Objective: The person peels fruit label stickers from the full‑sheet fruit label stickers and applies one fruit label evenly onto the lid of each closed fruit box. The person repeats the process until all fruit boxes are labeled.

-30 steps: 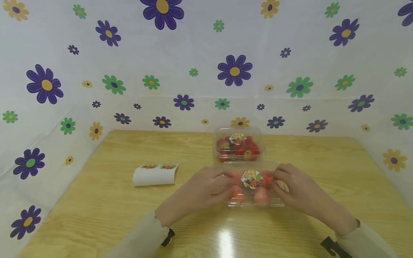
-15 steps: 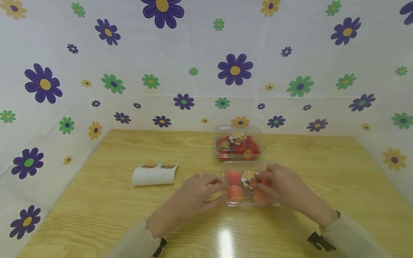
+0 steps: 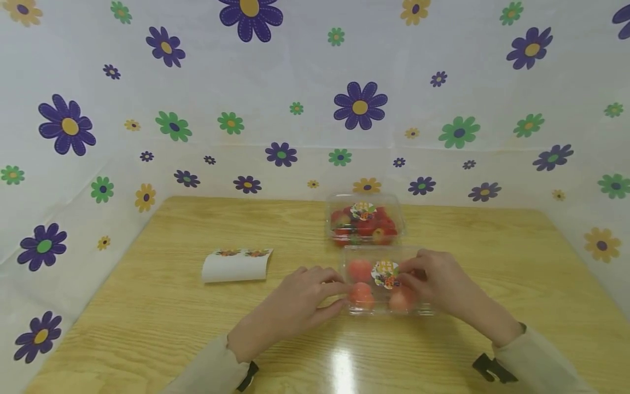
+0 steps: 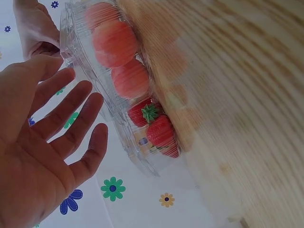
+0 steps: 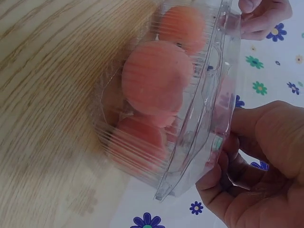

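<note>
A clear plastic clamshell box (image 3: 351, 310) of peaches (image 3: 361, 295) sits on the table with a round fruit sticker (image 3: 385, 274) on its lid. My left hand (image 3: 305, 298) is at the box's left side, fingers loosely extended; in the left wrist view the fingers are spread beside the lid. On the lid, the fingertips of my right hand (image 3: 439, 279) rest at the sticker's right edge. The right wrist view shows its thumb on the lid and its fingers bent. A second clear box (image 3: 398, 210) of strawberries (image 3: 365, 227) stands right behind the peach box.
To the left, a curled white sticker sheet (image 3: 235, 268) with fruit prints lies on the wooden table (image 3: 162, 328). A white cloth (image 3: 295, 65) with printed flowers hangs behind and at both sides.
My left hand has drawn back from the lid to the box's left side. The right hand moved left over the sticker, then slightly back right to its edge.
</note>
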### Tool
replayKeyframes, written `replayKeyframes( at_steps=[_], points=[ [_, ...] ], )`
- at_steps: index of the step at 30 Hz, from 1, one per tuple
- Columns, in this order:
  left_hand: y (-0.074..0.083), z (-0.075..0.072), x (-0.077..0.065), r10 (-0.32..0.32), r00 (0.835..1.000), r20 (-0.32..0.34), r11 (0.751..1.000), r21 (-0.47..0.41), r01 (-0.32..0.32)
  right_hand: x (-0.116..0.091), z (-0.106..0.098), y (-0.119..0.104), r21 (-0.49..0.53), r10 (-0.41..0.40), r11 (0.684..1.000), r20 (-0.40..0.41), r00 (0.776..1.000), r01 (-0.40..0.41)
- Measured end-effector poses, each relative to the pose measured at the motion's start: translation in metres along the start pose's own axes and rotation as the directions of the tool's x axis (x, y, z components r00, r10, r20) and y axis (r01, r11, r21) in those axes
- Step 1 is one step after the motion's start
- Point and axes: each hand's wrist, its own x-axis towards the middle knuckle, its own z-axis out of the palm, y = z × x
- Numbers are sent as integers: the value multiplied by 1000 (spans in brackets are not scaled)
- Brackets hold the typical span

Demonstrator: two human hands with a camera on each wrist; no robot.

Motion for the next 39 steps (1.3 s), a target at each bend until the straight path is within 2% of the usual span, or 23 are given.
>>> replayKeyframes(
  at_steps=[7,14,18,22,28,32,39],
  points=[
    [1,-1,-1,-19,1000,25,1000,-21,20,-3,0,3,9,-16,1000,-15,1000,16],
    [1,-1,0,-20,1000,14,999,-31,20,-8,0,5,53,-87,994,-79,993,91],
    [0,-1,-1,-10,1000,5,999,-41,11,-10,-1,6,50,-121,991,-85,989,126],
    [-1,0,-2,7,1000,5,999,-49,-7,-14,-5,5,6,-123,992,-71,990,124],
    [-3,1,-6,35,999,-30,997,-71,-37,-22,-7,2,-114,-225,969,-64,972,217],
    [-6,-1,-12,19,999,-46,996,-91,-23,-28,-8,-1,-152,-258,955,-11,966,253],
    [-13,-3,-28,2,998,-67,997,-81,-7,-36,-14,0,-222,-234,945,53,971,240]
  ],
)
